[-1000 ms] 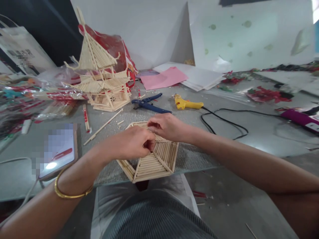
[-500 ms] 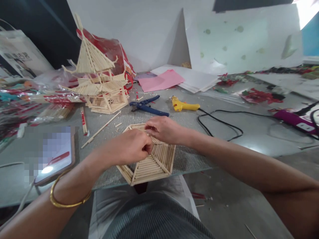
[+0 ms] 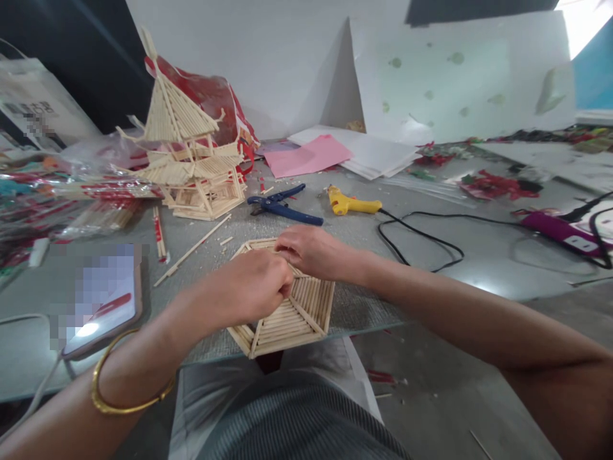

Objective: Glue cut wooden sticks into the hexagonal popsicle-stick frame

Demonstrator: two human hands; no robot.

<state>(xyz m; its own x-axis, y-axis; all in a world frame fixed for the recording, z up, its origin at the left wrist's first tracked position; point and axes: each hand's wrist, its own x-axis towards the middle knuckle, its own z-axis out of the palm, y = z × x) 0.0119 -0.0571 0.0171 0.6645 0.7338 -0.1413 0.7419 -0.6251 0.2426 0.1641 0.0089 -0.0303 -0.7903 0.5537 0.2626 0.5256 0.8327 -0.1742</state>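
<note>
A many-sided panel of thin wooden sticks (image 3: pixel 290 328) lies at the table's front edge, with slats filling its visible right and front sections. Over its left part, my left hand (image 3: pixel 251 281) is closed, knuckles up, and hides part of the frame. My right hand (image 3: pixel 311 250) is closed in a pinch at the panel's far side, close beside the left fingers. What sits between the fingertips of either hand is hidden from me. Behind, on the left, stands a tiered stick pagoda (image 3: pixel 181 118) with a pointed roof.
Beyond the panel lie blue-handled cutters (image 3: pixel 282 207) and a yellow glue gun (image 3: pixel 352 203) with a black cord. A phone (image 3: pixel 108 300) rests at the left, near a loose stick (image 3: pixel 191 250). Pink paper (image 3: pixel 309 155) and a purple power strip (image 3: pixel 550 231) are farther off.
Both hands stay closed over the panel, with the left fingers shifted slightly. The whole view has moved a little; nothing else visibly differs.
</note>
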